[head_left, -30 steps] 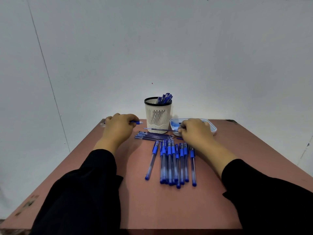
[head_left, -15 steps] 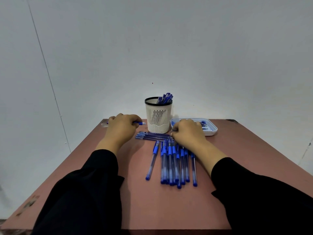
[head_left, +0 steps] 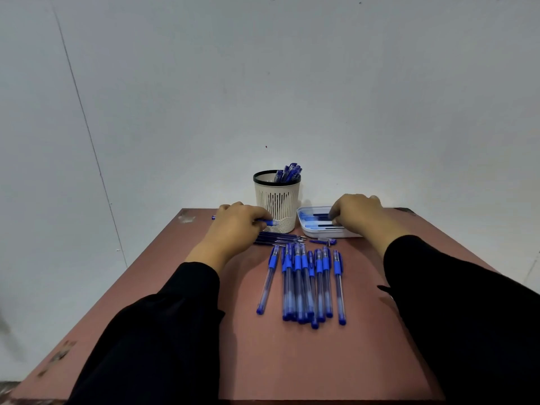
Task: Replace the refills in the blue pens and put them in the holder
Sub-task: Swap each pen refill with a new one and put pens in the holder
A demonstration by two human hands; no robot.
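Observation:
Near the far edge of the table stands a white slotted holder [head_left: 276, 204] with several blue pens [head_left: 288, 172] in it. My left hand [head_left: 237, 226] is closed around a blue pen [head_left: 267, 222] just left of the holder. Over the white tray [head_left: 306, 229] of refills, my right hand [head_left: 355, 213] has its fingertips down among them; whether it grips one is hidden. Several blue pens [head_left: 306, 283] lie in a row at mid-table. A bundle of loose refills [head_left: 279, 239] lies behind them, and a small blue pen part [head_left: 325, 242] rests by the tray.
The reddish-brown table [head_left: 263, 361] ends close behind the holder against a plain white wall [head_left: 263, 83]. Black sleeves cover both forearms at the near corners.
My right hand has moved from the refill bundle back and right onto the tray. A small blue pen part now shows by the tray. My left hand has hardly moved.

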